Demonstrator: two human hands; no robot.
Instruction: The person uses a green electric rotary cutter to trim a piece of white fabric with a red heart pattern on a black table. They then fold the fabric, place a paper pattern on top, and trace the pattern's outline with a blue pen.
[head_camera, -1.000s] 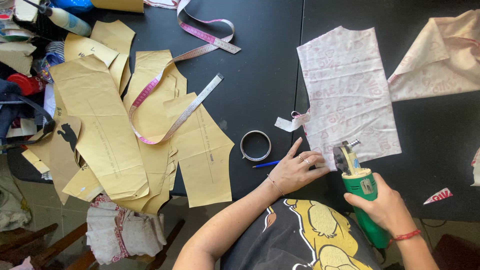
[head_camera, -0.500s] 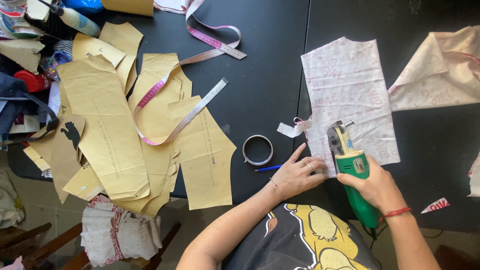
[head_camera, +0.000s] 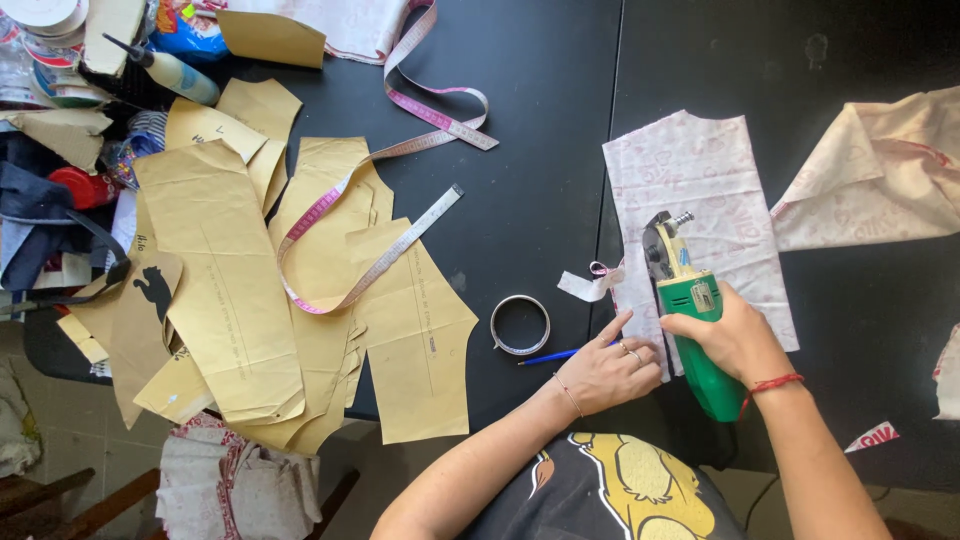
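My right hand grips the green handle of an electric rotary fabric cutter, whose blade end rests on a stack of pale printed fabric on the black table. Just left of the cutter, my left hand lies flat with fingers spread, pressing the fabric's near left edge. A blue pencil lies by the left fingertips. A narrow cut strip of fabric curls off the stack's left edge.
A roll of tape sits left of my left hand. Several tan paper pattern pieces with a measuring tape across them cover the table's left. More folded fabric lies at right. Glue bottle and clutter sit at far left.
My right hand has pushed the cutter forward along the fabric's left side, away from me. My left hand has stayed at the fabric's near edge.
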